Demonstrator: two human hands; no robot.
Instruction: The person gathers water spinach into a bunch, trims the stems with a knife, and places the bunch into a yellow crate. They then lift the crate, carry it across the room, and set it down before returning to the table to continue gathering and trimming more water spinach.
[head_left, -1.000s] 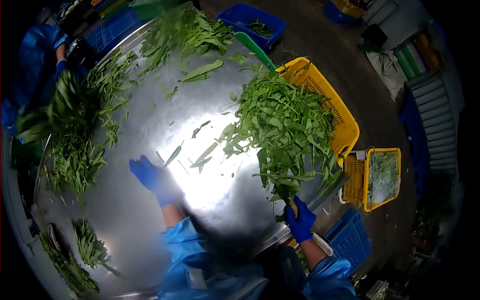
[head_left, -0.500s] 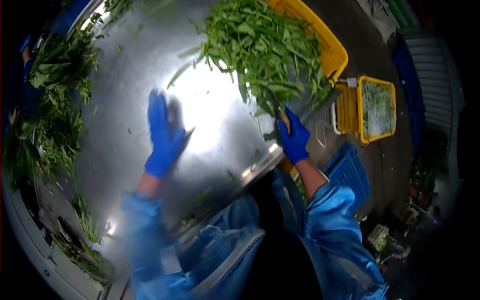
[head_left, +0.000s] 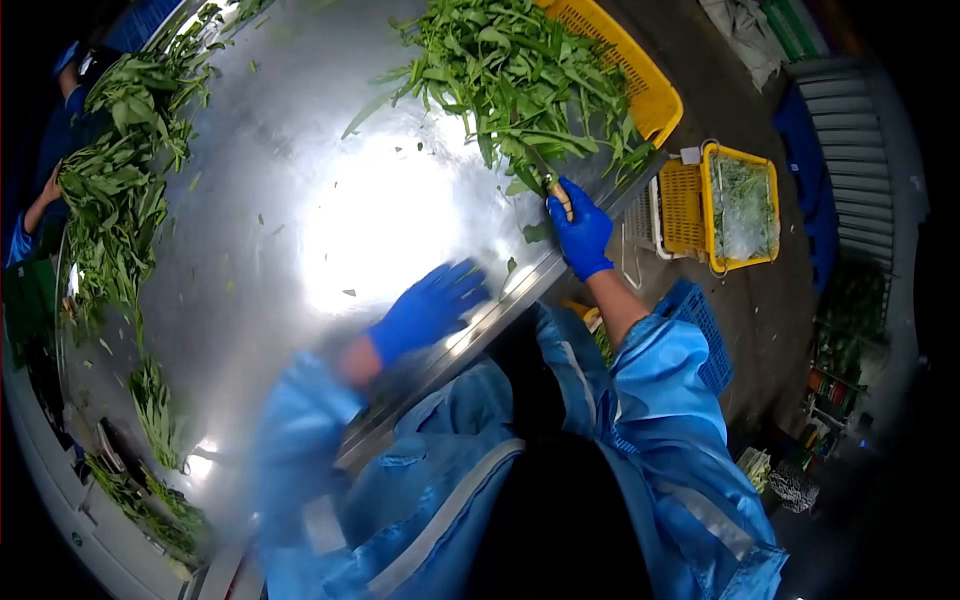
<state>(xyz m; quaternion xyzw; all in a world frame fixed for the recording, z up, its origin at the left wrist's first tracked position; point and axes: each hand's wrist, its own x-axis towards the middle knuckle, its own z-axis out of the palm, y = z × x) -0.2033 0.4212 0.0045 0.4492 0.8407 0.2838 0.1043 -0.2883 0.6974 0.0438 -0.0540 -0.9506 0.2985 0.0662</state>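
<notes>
Wooden-handled tool clasped in right hand, beside leafy greens; left hand unclenched, outstretched over metal table.

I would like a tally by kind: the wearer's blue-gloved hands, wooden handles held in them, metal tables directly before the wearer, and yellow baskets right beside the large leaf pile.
Blue-gloved hands: 2 (left hand, right hand)
Wooden handle: 1
Metal table: 1
Yellow basket: 1
Total: 5
</notes>
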